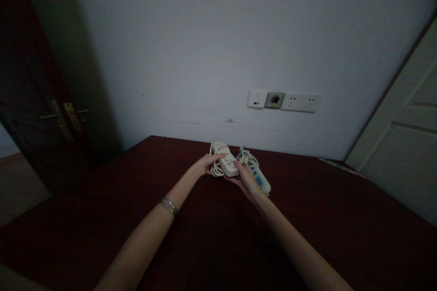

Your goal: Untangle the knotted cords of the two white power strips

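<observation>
Two power strips lie near the far edge of a dark red-brown table [211, 236]. My left hand [204, 165] grips the left side of a cream power strip [229, 166] with its coiled cream cord [216, 149] behind it. My right hand [246, 179] closes on the strip's near right end. Just to the right lies a second white power strip [262, 181] with blue markings and a grey-white coiled cord [248, 156]; my right hand partly covers it. A metal bracelet [170, 205] sits on my left wrist.
On the pale wall behind are a row of wall sockets [302, 102], a data port [274, 99] and a white plate [257, 98]. A dark door with a brass handle [70, 117] stands at the left, a white door [403, 136] at the right.
</observation>
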`<action>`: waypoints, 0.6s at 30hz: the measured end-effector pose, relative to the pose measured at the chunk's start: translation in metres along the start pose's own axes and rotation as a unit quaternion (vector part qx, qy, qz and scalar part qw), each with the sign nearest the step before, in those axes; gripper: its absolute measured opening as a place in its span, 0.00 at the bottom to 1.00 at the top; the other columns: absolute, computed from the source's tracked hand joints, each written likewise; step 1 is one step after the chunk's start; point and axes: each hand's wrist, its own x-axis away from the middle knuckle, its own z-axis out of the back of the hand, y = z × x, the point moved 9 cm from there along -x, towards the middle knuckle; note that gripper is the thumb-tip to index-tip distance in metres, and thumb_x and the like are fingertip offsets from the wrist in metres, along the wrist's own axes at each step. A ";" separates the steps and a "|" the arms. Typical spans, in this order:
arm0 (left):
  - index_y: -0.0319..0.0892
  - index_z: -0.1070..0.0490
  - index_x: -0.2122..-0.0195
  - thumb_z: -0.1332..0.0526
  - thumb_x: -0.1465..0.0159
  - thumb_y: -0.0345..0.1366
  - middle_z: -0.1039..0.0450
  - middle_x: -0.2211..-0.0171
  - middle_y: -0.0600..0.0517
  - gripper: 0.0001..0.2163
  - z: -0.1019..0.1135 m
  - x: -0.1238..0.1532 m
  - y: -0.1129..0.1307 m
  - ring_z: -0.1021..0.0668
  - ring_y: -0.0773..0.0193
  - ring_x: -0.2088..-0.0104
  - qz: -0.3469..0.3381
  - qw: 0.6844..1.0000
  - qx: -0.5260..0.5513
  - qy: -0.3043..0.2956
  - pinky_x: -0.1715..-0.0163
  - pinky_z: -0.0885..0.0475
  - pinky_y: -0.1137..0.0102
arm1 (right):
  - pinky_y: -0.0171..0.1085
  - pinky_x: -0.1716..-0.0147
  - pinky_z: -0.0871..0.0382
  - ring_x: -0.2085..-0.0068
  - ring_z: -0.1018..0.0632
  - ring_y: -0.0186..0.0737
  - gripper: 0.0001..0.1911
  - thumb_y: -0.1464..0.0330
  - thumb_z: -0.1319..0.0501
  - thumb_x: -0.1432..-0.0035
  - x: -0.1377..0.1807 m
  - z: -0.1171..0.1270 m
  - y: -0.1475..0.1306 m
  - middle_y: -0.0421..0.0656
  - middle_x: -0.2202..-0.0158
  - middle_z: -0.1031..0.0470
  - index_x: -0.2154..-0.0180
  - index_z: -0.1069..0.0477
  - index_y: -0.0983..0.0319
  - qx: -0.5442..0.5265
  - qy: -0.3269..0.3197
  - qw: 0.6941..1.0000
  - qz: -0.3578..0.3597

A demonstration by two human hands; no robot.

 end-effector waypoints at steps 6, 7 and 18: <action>0.34 0.27 0.69 0.33 0.51 0.33 0.25 0.77 0.44 0.11 0.038 -0.007 0.003 0.24 0.61 0.78 0.009 1.000 0.009 0.014 0.76 0.28 0.69 | 0.42 0.67 0.25 0.64 0.22 0.39 0.24 0.55 0.41 0.46 0.009 -0.017 0.029 0.56 0.46 0.36 0.53 0.40 0.63 0.106 -0.067 0.986 -0.114; 0.34 0.28 0.68 0.33 0.52 0.32 0.25 0.77 0.44 0.11 0.046 -0.007 0.005 0.24 0.61 0.79 0.009 1.000 0.005 0.020 0.76 0.28 0.69 | 0.42 0.68 0.26 0.66 0.22 0.39 0.26 0.55 0.40 0.48 0.012 -0.018 0.032 0.57 0.46 0.36 0.53 0.39 0.63 0.129 -0.083 0.979 -0.131; 0.34 0.27 0.71 0.31 0.54 0.34 0.24 0.73 0.41 0.11 0.065 -0.014 0.001 0.22 0.57 0.74 -0.028 0.994 -0.084 0.064 0.73 0.27 0.67 | 0.32 0.69 0.26 0.65 0.21 0.38 0.19 0.58 0.40 0.46 0.026 0.008 -0.028 0.54 0.57 0.25 0.62 0.27 0.69 0.250 -0.243 0.928 -0.134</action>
